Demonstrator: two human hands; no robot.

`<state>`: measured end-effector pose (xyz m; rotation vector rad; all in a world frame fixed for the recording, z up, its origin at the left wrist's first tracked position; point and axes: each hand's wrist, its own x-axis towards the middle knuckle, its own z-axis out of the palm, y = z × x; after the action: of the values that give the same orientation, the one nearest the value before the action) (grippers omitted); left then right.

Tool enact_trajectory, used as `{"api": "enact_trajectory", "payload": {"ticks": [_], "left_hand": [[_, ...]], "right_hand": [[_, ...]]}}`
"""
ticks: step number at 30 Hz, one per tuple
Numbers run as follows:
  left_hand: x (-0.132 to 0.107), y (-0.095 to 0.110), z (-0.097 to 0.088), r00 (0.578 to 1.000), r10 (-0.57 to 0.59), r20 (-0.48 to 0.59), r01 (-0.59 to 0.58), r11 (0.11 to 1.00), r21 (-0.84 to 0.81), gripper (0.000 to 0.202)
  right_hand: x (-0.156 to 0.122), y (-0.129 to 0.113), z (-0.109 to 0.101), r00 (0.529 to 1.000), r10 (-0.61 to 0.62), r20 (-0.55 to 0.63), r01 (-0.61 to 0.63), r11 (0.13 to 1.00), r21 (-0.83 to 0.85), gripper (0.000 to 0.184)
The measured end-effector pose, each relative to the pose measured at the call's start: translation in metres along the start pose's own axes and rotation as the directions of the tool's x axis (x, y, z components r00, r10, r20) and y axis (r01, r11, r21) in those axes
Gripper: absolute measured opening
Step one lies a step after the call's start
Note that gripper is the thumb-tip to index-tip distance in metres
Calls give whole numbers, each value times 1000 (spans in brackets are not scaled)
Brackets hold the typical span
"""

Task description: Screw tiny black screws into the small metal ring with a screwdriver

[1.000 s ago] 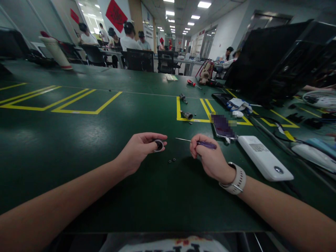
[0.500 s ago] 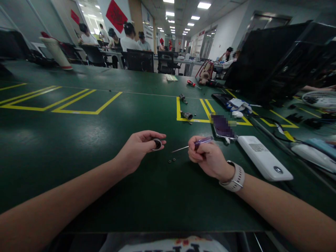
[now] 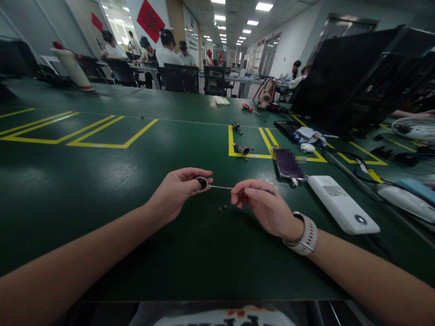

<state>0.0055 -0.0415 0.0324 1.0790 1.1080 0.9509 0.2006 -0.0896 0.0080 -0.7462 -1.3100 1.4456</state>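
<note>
Between the thumb and fingers of my left hand (image 3: 176, 192) is a small round metal ring (image 3: 201, 183) with a dark inside. My right hand (image 3: 263, 203) grips a thin screwdriver (image 3: 221, 187) with a purple handle, mostly hidden by the fingers. Its shaft points left, and the tip is at the ring's right side; whether it touches I cannot tell. Two tiny dark ring-shaped parts (image 3: 222, 208) lie on the green table (image 3: 190, 262) below the shaft.
Metal cylindrical parts (image 3: 242, 149) lie by the yellow tape farther back. On the right are a phone (image 3: 288, 164), a white power bank (image 3: 342, 204), cables and a black monitor (image 3: 346, 81). A red screwdriver (image 3: 248, 107) lies at the back. Several people sit beyond the table.
The screwdriver has swung level and moved left, bringing its tip to the ring. My right-hand fingers have shifted along it. My left hand has moved slightly left with the ring.
</note>
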Motion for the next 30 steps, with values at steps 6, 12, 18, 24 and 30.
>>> {"api": "enact_trajectory", "payload": {"ticks": [6, 12, 18, 24, 30], "left_hand": [[-3, -1, -1, 998, 17, 60, -18, 999, 28, 27], [-5, -2, 1, 997, 36, 63, -40, 998, 55, 29], [-6, -5, 4, 994, 95, 51, -97, 994, 47, 24], [-6, -6, 5, 992, 106, 64, -110, 992, 56, 22], [-3, -5, -1, 995, 78, 67, -83, 993, 89, 23]], "right_hand": [[-6, -6, 13, 995, -39, 94, 71, 928, -367, 19], [-7, -15, 22, 981, -123, 153, 192, 757, -624, 17], [-12, -13, 29, 953, -212, 217, 303, 621, -723, 18], [-16, -14, 30, 939, -242, 245, 342, 580, -739, 20], [-9, -6, 8, 976, -176, -129, 127, 940, -317, 30]]}}
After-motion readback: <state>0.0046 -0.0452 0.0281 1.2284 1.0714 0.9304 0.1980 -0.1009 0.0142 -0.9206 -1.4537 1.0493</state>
